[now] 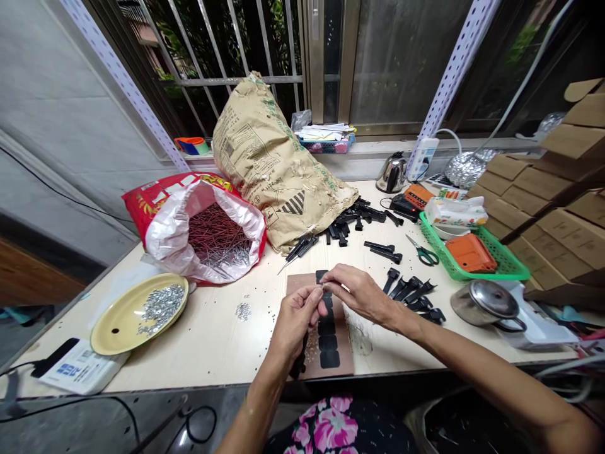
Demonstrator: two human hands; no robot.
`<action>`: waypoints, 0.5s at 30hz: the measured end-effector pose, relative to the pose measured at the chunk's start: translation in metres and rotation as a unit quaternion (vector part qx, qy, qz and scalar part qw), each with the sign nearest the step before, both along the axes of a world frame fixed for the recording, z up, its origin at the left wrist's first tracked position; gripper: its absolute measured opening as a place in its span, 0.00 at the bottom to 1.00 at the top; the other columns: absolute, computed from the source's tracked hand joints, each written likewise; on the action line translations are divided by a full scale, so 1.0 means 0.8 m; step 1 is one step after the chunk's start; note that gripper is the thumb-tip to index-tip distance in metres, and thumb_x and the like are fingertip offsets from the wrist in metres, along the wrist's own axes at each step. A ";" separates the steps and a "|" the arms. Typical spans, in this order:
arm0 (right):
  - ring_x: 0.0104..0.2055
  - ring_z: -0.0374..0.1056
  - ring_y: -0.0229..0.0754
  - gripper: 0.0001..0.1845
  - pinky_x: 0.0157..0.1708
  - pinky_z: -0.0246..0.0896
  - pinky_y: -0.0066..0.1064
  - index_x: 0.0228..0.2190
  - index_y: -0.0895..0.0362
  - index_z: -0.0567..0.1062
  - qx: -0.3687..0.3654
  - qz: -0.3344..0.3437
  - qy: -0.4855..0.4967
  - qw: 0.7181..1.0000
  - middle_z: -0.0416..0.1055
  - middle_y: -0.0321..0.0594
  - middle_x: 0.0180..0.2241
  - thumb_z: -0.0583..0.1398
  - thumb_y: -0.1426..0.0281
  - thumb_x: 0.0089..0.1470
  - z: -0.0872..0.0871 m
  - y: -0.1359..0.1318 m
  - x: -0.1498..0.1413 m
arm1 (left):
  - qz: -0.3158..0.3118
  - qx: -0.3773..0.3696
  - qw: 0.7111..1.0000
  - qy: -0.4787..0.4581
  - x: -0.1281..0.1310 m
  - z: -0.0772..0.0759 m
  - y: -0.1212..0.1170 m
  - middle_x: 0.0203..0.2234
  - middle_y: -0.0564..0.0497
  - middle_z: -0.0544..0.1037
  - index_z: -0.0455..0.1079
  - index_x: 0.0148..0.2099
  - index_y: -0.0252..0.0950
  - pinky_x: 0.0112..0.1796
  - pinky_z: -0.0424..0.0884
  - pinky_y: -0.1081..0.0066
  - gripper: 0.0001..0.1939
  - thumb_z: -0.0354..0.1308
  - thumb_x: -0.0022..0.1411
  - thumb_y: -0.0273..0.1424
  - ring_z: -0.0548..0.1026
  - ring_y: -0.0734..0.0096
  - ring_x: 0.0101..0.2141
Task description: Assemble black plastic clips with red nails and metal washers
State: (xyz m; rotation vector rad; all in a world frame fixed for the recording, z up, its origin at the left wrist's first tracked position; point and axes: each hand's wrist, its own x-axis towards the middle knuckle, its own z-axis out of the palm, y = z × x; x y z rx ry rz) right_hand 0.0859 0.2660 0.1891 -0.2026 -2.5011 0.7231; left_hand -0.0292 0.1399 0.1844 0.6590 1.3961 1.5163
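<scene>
My left hand (299,310) is closed around a black plastic piece (299,360), whose end sticks out below the palm. The fingertips of my right hand (353,291) are pinched together against the left thumb and forefinger. What lies between them is too small to make out. Both hands are over a brown board (346,360) with a column of black rounded pads (329,342). Left of the board lies a small pile of shiny metal pieces (243,311). To the right, several black plastic parts (409,290) lie side by side.
A red and white bag (155,230) of dark red rods stands left, beside a big paper sack (269,157) and a yellow plate (106,331) of metal pieces. At right are scissors (424,252), a green basket (513,271), a lidded metal mug (472,309) and stacked cardboard boxes (558,221).
</scene>
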 end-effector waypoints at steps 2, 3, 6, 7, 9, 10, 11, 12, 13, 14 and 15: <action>0.38 0.63 0.40 0.10 0.38 0.58 0.30 0.39 0.59 0.70 0.065 0.019 -0.033 0.997 0.69 0.42 0.34 0.50 0.69 0.63 -0.001 0.002 0.005 | -0.028 -0.018 0.999 0.009 0.002 0.005 -0.001 0.17 0.56 0.68 0.68 0.30 0.32 0.16 0.47 0.79 0.17 0.58 0.56 0.44 0.54 0.84 0.14; 0.38 0.63 0.40 0.10 0.39 0.57 0.31 0.39 0.59 0.69 0.099 0.024 -0.052 0.993 0.68 0.42 0.35 0.50 0.70 0.63 -0.002 0.002 0.007 | -0.038 -0.027 0.999 0.011 0.002 0.007 -0.002 0.16 0.56 0.67 0.67 0.28 0.32 0.15 0.46 0.79 0.18 0.58 0.56 0.44 0.53 0.84 0.14; 0.39 0.63 0.42 0.10 0.39 0.55 0.34 0.41 0.59 0.68 0.199 0.012 -0.101 0.975 0.68 0.42 0.35 0.48 0.73 0.63 -0.008 -0.002 0.011 | -0.054 -0.038 0.997 0.025 0.004 0.007 -0.001 0.14 0.57 0.65 0.66 0.26 0.33 0.16 0.46 0.78 0.20 0.57 0.55 0.46 0.52 0.83 0.13; 0.38 0.62 0.43 0.10 0.40 0.54 0.35 0.41 0.58 0.68 0.230 0.002 -0.111 0.967 0.68 0.42 0.35 0.49 0.73 0.63 -0.011 -0.005 0.011 | -0.054 -0.040 0.997 0.038 0.005 0.005 0.000 0.13 0.57 0.65 0.65 0.26 0.34 0.16 0.47 0.78 0.20 0.57 0.55 0.47 0.53 0.83 0.13; 0.37 0.62 0.44 0.09 0.41 0.53 0.37 0.39 0.58 0.68 0.279 -0.023 -0.118 0.953 0.67 0.41 0.33 0.49 0.74 0.62 -0.017 -0.015 0.011 | -0.043 -0.047 0.995 0.072 0.009 -0.002 -0.001 0.12 0.56 0.65 0.65 0.26 0.34 0.16 0.48 0.77 0.21 0.57 0.54 0.48 0.55 0.82 0.13; 0.36 0.62 0.44 0.08 0.41 0.53 0.38 0.38 0.58 0.68 0.298 -0.037 -0.113 0.947 0.67 0.41 0.32 0.50 0.75 0.61 -0.021 -0.020 0.010 | -0.033 -0.053 0.994 0.089 0.010 -0.008 -0.001 0.12 0.56 0.65 0.65 0.26 0.34 0.16 0.49 0.77 0.22 0.57 0.54 0.50 0.55 0.82 0.13; 0.36 0.62 0.44 0.07 0.42 0.52 0.39 0.36 0.58 0.68 0.313 -0.048 -0.105 0.943 0.67 0.41 0.32 0.50 0.76 0.60 -0.026 -0.025 0.008 | -0.024 -0.062 0.993 0.099 0.012 -0.016 -0.001 0.12 0.56 0.66 0.64 0.26 0.34 0.16 0.48 0.77 0.24 0.56 0.53 0.52 0.55 0.82 0.13; 0.35 0.62 0.45 0.07 0.41 0.53 0.39 0.34 0.58 0.67 0.328 -0.062 -0.093 0.938 0.67 0.41 0.31 0.50 0.78 0.58 -0.033 -0.028 0.005 | -0.013 -0.070 0.993 0.098 0.012 -0.025 0.000 0.13 0.55 0.68 0.64 0.28 0.34 0.16 0.48 0.77 0.25 0.55 0.52 0.54 0.56 0.82 0.12; 0.36 0.63 0.46 0.08 0.43 0.52 0.39 0.33 0.58 0.67 0.341 -0.074 -0.072 0.934 0.67 0.41 0.31 0.50 0.79 0.56 -0.041 -0.028 0.000 | -0.011 -0.083 0.993 0.086 0.010 -0.035 0.002 0.13 0.55 0.68 0.63 0.29 0.35 0.15 0.47 0.76 0.28 0.53 0.50 0.57 0.54 0.81 0.11; 0.38 0.63 0.47 0.09 0.44 0.52 0.40 0.33 0.58 0.66 0.346 -0.093 -0.042 0.933 0.67 0.41 0.30 0.50 0.80 0.54 -0.050 -0.027 -0.006 | -0.010 -0.090 0.993 0.076 0.007 -0.045 0.006 0.13 0.55 0.68 0.63 0.30 0.35 0.14 0.45 0.76 0.30 0.52 0.47 0.61 0.53 0.82 0.10; 0.37 0.64 0.47 0.10 0.44 0.53 0.40 0.33 0.57 0.66 0.344 -0.106 -0.007 0.933 0.67 0.41 0.30 0.49 0.80 0.53 -0.059 -0.023 -0.013 | -0.022 -0.087 0.993 0.071 0.002 -0.053 0.009 0.13 0.54 0.69 0.62 0.31 0.36 0.14 0.45 0.75 0.33 0.51 0.44 0.63 0.53 0.81 0.10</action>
